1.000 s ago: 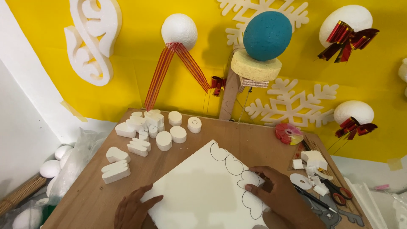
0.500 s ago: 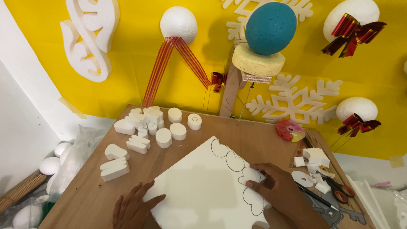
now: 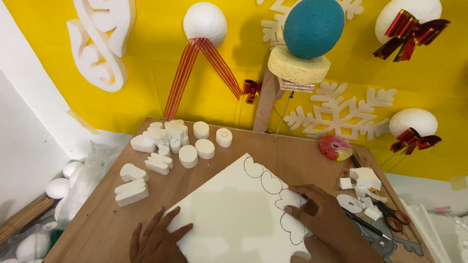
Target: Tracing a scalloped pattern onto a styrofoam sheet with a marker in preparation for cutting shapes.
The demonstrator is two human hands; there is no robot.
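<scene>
One white foam sheet lies tilted on the wooden table, four black ovals drawn in a row along its right edge; the left hand lies flat and unclenched on its lower left corner; the right hand presses a white foam disc onto the sheet, though what its fingers grip is hidden. Four round foam cylinders stand behind, two foam letters at left, one pair of scissors at right.

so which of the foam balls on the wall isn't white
The teal foam ball at top centre, sitting on a yellowish foam disc; the other balls on the yellow wall are plain white.
</scene>
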